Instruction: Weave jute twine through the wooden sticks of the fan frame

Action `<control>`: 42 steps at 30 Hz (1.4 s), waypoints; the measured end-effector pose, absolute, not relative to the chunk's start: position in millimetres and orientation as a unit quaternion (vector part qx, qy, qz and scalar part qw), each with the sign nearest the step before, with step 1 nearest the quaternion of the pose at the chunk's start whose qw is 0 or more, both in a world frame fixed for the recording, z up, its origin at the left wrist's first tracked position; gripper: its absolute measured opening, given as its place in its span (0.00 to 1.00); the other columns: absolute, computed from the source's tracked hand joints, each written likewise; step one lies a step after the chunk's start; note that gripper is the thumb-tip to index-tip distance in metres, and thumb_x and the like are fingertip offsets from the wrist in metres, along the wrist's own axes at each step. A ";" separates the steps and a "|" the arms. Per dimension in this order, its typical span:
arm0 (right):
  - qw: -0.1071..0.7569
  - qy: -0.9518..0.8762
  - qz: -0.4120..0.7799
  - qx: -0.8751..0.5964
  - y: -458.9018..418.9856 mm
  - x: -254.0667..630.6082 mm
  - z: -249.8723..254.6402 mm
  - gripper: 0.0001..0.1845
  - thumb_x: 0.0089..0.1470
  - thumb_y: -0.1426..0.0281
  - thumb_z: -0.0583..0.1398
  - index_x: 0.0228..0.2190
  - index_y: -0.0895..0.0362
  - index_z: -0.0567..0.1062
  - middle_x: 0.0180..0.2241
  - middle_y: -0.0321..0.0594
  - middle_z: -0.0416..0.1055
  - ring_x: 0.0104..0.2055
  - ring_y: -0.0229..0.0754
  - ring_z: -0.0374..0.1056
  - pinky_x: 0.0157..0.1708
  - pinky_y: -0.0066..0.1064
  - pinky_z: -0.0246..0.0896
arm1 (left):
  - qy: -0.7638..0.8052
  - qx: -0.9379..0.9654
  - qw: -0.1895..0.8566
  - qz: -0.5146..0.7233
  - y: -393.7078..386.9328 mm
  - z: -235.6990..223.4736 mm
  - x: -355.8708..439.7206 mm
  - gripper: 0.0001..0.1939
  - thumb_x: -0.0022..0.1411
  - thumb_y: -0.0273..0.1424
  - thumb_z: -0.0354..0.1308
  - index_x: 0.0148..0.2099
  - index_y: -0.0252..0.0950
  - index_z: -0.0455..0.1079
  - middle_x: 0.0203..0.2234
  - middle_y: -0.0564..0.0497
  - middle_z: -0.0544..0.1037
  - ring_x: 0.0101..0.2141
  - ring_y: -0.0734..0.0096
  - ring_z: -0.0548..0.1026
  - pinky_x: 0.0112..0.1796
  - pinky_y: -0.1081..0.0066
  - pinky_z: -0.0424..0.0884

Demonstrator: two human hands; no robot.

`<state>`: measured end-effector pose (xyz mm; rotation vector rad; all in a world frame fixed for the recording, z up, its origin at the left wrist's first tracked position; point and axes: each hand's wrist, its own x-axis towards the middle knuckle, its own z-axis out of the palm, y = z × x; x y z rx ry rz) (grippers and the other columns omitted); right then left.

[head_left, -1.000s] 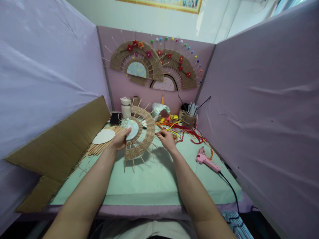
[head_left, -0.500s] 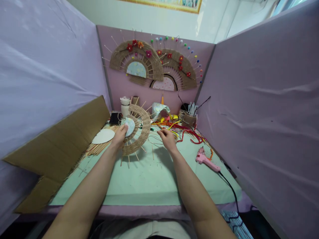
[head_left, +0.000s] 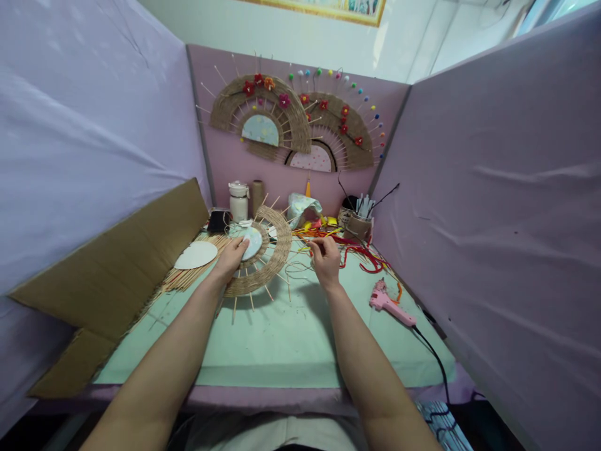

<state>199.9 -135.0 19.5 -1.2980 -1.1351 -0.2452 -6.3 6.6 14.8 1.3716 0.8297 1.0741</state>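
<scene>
My left hand (head_left: 231,258) grips a half-round woven fan (head_left: 280,247) by its pale blue centre piece (head_left: 252,243), thumb on the front face. Thin wooden sticks radiate from that centre through two bands of tan twine, and their tips stick out past the outer band. To the right of the fan, my right hand (head_left: 326,258) is closed in a pinch on a thin strand of twine, which is hard to see at the fingertips. Loose loops of twine (head_left: 298,269) hang between the fan and this hand.
A pink glue gun (head_left: 389,303) lies at the right with its black cord. White oval (head_left: 196,255) and sticks lie left, beside folded cardboard (head_left: 117,269). At the back stand a white jar (head_left: 239,202), a twine spool (head_left: 258,197) and red pipe cleaners (head_left: 373,264). Finished fans (head_left: 263,94) hang behind.
The fan and my left hand have shifted slightly right, and the fan has turned a little clockwise. My right hand has moved a bit right and turned more upright, still pinching.
</scene>
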 end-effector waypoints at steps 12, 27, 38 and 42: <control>0.686 -0.458 -0.013 -0.566 -129.8 210.0 17.7 0.12 0.50 0.61 0.60 0.26 0.58 0.73 0.25 0.36 0.68 0.28 0.37 0.62 0.30 0.28 0.57 | 0.386 0.693 0.466 0.391 -7.1 24.2 -6.5 0.26 0.54 0.45 0.55 0.49 0.32 0.72 0.45 0.46 0.77 0.46 0.59 0.72 0.46 0.64 0.68; 0.752 -0.340 0.296 -0.482 -119.6 211.6 12.6 0.16 0.39 0.58 0.64 0.23 0.57 0.69 0.15 0.28 0.55 0.18 0.29 0.48 0.17 0.23 0.41 | 0.345 0.642 0.580 0.364 -3.7 19.1 -6.6 0.22 0.57 0.42 0.55 0.50 0.35 0.70 0.39 0.48 0.79 0.40 0.64 0.75 0.42 0.65 0.71; 0.704 -0.372 0.348 -0.495 -113.8 202.6 4.1 0.19 0.38 0.55 0.65 0.21 0.56 0.67 0.14 0.26 0.52 0.16 0.28 0.44 0.16 0.24 0.37 | 0.331 0.619 0.617 0.356 -12.1 27.6 -4.6 0.18 0.57 0.37 0.56 0.47 0.35 0.72 0.38 0.49 0.79 0.43 0.64 0.75 0.46 0.64 0.69; 0.713 -0.354 0.383 -0.469 -117.4 205.6 7.6 0.19 0.36 0.57 0.67 0.22 0.57 0.67 0.15 0.25 0.52 0.16 0.27 0.43 0.15 0.23 0.36 | 0.339 0.615 0.616 0.357 -11.6 27.6 -5.0 0.19 0.55 0.39 0.58 0.47 0.35 0.72 0.39 0.48 0.79 0.44 0.62 0.74 0.45 0.64 0.69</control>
